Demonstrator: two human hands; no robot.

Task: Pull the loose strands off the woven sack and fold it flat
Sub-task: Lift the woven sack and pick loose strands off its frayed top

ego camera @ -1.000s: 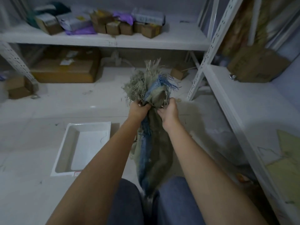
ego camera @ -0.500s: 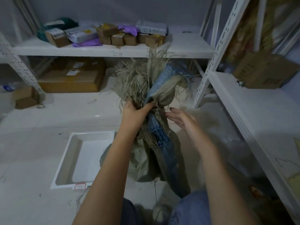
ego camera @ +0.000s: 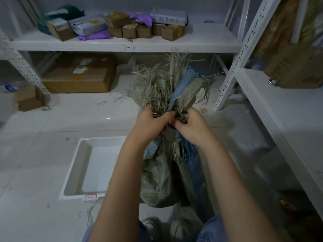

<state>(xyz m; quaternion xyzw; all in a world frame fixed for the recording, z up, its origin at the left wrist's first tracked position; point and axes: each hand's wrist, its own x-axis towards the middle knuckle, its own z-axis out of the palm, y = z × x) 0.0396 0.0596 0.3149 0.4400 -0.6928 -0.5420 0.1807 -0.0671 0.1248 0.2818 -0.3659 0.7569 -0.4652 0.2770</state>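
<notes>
Returning to the woven sack [ego camera: 162, 179], right hand [ego camera: 191, 127] joined left hand [ego camera: 152, 122], both pinching its neck; frayed strands [ego camera: 157, 84] remained, folding not started

There are two hands, the left hand [ego camera: 151, 121] and the right hand [ego camera: 193, 127], one sack [ego camera: 163, 179], one white tray [ego camera: 94, 165], and maybe seven small boxes [ego camera: 132, 31] on the shelf [ego camera: 206, 42].

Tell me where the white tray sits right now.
The white tray lies on the floor, left of the hanging woven sack, beneath the left forearm.
</notes>
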